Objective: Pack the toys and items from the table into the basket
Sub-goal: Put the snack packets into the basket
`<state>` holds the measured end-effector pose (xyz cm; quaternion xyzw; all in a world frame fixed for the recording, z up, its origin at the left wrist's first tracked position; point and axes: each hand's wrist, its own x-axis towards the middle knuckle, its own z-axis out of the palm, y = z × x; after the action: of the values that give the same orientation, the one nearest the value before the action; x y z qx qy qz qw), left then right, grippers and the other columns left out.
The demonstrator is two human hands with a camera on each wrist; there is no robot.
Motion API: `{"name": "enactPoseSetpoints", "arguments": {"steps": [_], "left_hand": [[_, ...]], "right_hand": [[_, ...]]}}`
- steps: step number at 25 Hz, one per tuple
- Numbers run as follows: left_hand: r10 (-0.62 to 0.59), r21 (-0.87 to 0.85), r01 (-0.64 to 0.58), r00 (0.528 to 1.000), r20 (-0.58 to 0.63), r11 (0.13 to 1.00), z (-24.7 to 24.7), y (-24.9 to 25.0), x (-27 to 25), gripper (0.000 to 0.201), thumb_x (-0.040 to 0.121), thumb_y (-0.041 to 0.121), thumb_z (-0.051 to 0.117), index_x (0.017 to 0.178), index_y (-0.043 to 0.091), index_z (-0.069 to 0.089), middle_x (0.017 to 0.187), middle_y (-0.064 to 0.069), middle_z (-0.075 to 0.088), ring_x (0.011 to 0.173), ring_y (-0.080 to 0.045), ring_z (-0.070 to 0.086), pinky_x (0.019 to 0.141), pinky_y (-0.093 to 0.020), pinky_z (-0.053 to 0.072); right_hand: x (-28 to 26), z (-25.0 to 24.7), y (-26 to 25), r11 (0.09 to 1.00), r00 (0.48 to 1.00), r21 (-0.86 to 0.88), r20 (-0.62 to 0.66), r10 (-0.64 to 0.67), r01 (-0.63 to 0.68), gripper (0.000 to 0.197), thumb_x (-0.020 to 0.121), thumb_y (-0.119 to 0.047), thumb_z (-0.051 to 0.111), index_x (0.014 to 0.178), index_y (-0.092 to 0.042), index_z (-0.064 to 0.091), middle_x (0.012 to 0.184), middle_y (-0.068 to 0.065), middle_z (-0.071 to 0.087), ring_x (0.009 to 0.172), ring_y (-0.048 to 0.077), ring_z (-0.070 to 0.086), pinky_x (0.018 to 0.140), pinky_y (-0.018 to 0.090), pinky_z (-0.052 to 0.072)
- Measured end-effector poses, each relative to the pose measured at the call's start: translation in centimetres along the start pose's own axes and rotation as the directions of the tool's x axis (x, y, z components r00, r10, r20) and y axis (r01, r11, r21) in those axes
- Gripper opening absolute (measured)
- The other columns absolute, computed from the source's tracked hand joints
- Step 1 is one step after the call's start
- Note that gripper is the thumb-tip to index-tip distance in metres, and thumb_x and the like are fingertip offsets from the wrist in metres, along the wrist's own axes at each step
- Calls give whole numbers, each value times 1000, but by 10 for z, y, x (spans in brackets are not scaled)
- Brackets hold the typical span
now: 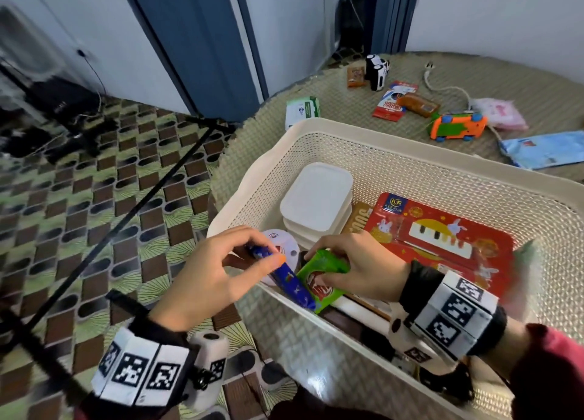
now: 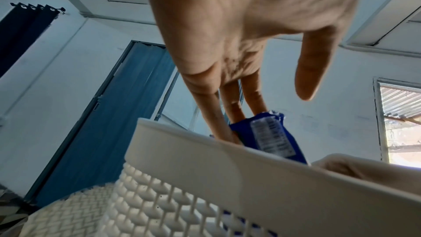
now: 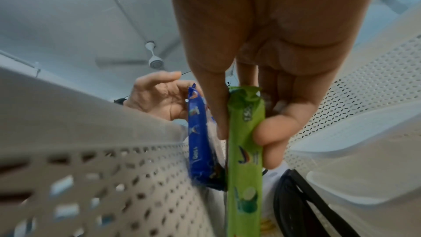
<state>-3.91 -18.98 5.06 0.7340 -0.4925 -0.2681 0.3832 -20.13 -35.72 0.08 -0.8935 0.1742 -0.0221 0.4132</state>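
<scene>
Fingers around blue packet, green packet.

Cream perforated basket, blue packet, green packet

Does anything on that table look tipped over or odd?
Yes: the orange and green toy car beyond the basket lies tipped over, wheels facing sideways. A white cable also trails loosely among the packets there.

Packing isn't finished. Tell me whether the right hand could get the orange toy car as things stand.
Probably not yet: the right hand is gripping a green packet inside the basket. The orange toy car lies uncovered beyond the far rim.
</scene>
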Motion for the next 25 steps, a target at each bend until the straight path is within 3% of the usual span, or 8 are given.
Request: {"name": "enactPoseSetpoints", "arguments": {"steps": [2, 5, 7, 10, 15, 19, 22, 25], "left_hand": [[-6, 91, 16, 994, -110, 996, 4, 1, 0, 25, 76, 47, 69, 80, 23, 68, 85, 6, 70, 76, -13, 66, 72, -38, 55], [21, 130, -7, 994, -107, 992, 12, 1, -1, 12, 75, 19, 76, 77, 25, 67, 85, 11, 69, 77, -9, 67, 72, -36, 56], [-11, 108, 17, 998, -57, 994, 15, 2, -3, 28, 76, 5, 75, 90, 29, 68, 91, 15, 69, 84, -3, 66, 75, -30, 57], [-29, 63, 30, 999, -19, 998, 16, 2, 3, 53, 78, -5, 70, 112, 35, 64, 102, 17, 62, 83, -6, 66, 71, -23, 57], [-19, 112, 6, 993, 114, 994, 21, -3, 25, 63, 76, -3, 72, 120, 41, 59, 125, 21, 49, 88, 9, 56, 78, -12, 50], [-68, 208, 16, 968, 243, 978, 27, -10, 42, 48, 75, -1, 73, 114, 25, 66, 117, 15, 59, 86, 16, 55, 74, -7, 47], [-120, 280, 28, 940, 319, 960, 29, -17, 52, 59, 73, 1, 75, 123, 28, 58, 118, 16, 54, 89, 9, 55, 74, -7, 48], [-166, 382, 20, 921, 353, 924, 31, -27, 61, 56, 70, 6, 78, 119, 24, 60, 117, 9, 57, 100, -3, 55, 82, -15, 49]], "right_hand": [[1, -2, 0, 1000, 1000, -17, -4, 6, -7, 29, 77, -21, 73, 105, -24, 67, 80, -8, 66, 69, 7, 60, 62, 14, 44], [-2, -16, 4, 997, 999, -78, 36, 8, -5, 28, 77, -22, 71, 105, -27, 67, 80, -5, 69, 67, 5, 62, 65, 19, 50], [-5, -29, 7, 996, 998, -84, 53, 23, -18, 27, 78, -21, 71, 104, -27, 68, 80, -6, 70, 69, 6, 65, 67, 21, 51], [-8, -45, 11, 991, 999, -126, -5, 46, -46, 26, 78, -21, 73, 103, -26, 69, 70, -6, 68, 61, 5, 62, 60, 19, 47], [-10, -58, 25, 982, 992, -163, -88, 86, -100, 29, 77, -24, 74, 103, -31, 67, 73, 10, 69, 68, 24, 64, 68, 37, 49], [-10, -59, 30, 979, 990, -158, -72, 119, -130, 29, 78, -24, 73, 105, -28, 67, 75, 2, 70, 66, 17, 65, 67, 36, 51], [-8, -56, 32, 975, 988, -161, -25, 152, -154, 29, 78, -23, 73, 107, -25, 66, 83, -10, 68, 77, 12, 67, 72, 31, 52], [-3, -47, 34, 975, 986, -156, 17, 165, -160, 26, 79, -26, 72, 104, -31, 66, 86, 0, 72, 77, 15, 67, 72, 35, 53]]}}
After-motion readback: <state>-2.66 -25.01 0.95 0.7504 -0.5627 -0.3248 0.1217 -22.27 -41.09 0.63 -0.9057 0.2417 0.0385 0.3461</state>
